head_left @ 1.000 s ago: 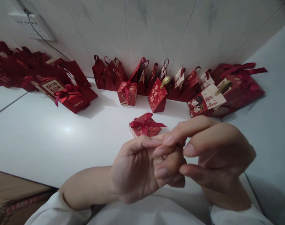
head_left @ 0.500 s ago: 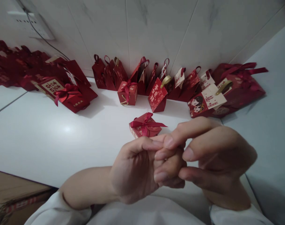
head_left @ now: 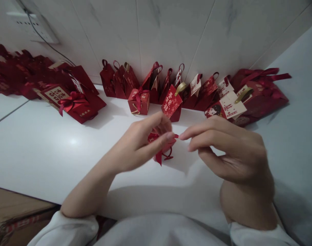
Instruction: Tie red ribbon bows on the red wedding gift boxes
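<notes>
A small red gift box with a red ribbon bow (head_left: 163, 150) sits on the white counter (head_left: 55, 150) in front of me, mostly hidden behind my fingers. My left hand (head_left: 139, 143) reaches over it, thumb and forefinger pinched on the ribbon near the bow. My right hand (head_left: 230, 150) comes in from the right, fingers stretched toward the same ribbon end, its fingertips touching or nearly touching the bow. I cannot tell whether the right fingers grip the ribbon.
A row of red gift bags and boxes (head_left: 171, 92) lines the tiled wall. A flat red box with a bow (head_left: 71, 102) lies at the left, more red bags behind it. A larger red bag (head_left: 260, 92) lies at the right. A cardboard box (head_left: 14, 212) stands below the counter edge.
Both hands have parted from their clasp near my body and moved forward to the small red box. The left hand now pinches its ribbon.
</notes>
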Demonstrator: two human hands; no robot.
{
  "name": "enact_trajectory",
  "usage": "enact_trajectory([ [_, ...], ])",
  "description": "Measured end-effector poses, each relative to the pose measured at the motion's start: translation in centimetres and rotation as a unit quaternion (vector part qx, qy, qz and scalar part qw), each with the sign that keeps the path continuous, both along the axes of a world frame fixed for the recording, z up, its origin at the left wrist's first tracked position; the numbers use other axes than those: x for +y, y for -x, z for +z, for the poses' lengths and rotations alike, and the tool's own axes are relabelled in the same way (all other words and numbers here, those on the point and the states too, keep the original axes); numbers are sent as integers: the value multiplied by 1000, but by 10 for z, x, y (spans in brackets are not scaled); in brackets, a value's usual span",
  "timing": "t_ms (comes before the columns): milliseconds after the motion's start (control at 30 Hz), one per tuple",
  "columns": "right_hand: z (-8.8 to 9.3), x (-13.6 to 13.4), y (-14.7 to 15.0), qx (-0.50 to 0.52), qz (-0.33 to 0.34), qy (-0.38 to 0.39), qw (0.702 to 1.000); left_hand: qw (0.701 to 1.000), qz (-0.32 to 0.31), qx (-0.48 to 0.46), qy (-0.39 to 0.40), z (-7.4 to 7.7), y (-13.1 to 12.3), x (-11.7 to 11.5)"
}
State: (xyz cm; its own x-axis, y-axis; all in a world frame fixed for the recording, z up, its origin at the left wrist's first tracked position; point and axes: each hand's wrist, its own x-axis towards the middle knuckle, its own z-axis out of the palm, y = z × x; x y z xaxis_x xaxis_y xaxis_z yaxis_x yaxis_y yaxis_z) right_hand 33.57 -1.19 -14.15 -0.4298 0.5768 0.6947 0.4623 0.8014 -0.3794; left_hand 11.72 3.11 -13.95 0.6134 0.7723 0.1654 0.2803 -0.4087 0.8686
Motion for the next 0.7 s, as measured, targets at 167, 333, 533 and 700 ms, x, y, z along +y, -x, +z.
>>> enact_trajectory([
  [167,-9,12,-4,-203,-95,135,965,893,56,440,-81,-33,10,32],
  [333,-22,24,-2,-263,-132,193,936,882,-3,469,-47,-37,2,30],
  [533,-21,23,-6,-231,-132,205,942,916,-75,392,-34,-44,24,53],
  [700,-19,24,-12,-201,-112,251,940,958,-160,214,102,-85,31,72],
])
